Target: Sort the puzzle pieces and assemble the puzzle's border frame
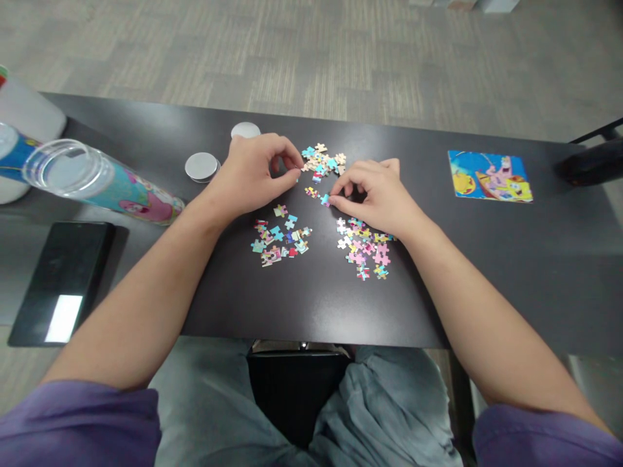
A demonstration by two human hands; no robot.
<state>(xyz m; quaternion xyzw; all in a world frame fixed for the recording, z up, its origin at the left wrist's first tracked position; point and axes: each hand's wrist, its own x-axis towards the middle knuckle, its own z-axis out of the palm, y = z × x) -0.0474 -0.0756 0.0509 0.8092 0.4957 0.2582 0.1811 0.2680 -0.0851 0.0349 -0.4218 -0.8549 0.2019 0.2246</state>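
My right hand [367, 194] pinches a small blue jigsaw puzzle piece [325, 200] between thumb and fingertips, low over the dark table. Beside that piece lies a small yellow and pink piece [312, 192]. Thumb and index finger of my left hand [263, 170] come together at the left edge of the far pile of puzzle pieces [321, 161], many of them tan; anything between them is too small to make out. Nearer my body are two more groups of colourful pieces, a left pile [280, 240] and a right pile [367, 248], the latter partly under my right wrist.
A blue picture card [490, 176] with cartoon figures lies to the right. White round lids [201, 167] are left of my left hand. Further left are a clear-ended cartoon tube [131, 191] and a black tablet-like device [63, 279]. A dark object [591, 163] sits far right.
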